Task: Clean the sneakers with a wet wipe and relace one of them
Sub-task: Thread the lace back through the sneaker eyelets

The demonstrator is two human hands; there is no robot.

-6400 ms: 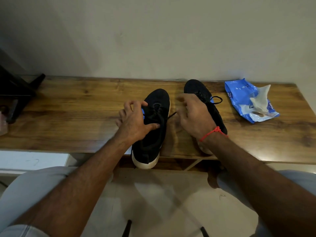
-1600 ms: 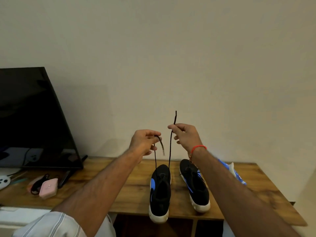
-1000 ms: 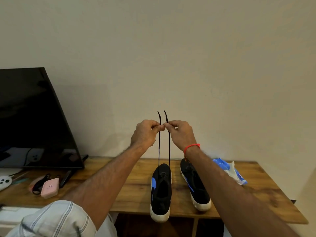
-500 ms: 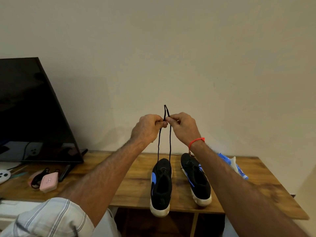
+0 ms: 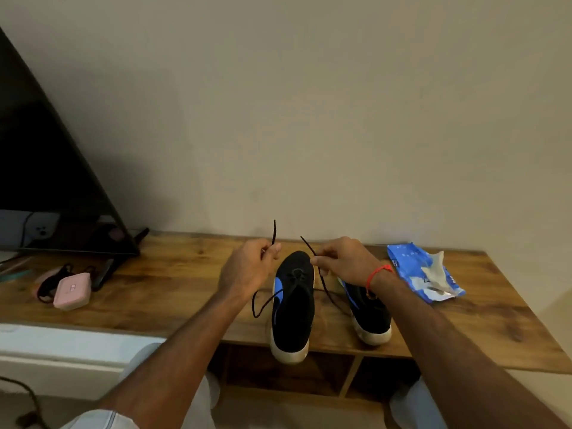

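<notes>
Left hand [image 5: 247, 270] pinches one lace [image 5: 273, 232] end, right hand [image 5: 343, 261] pinches the other; the sneaker [image 5: 292, 308] sits at six o'clock below both pinches, laces slack.

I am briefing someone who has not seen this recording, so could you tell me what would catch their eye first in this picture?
First, the two hands raised mid-frame: the left hand and right hand each pinch one end of the black lace, which droops slack to the near sneaker on the wooden table. The second sneaker sits just right of it, and a blue wipes pack lies further right.
</notes>
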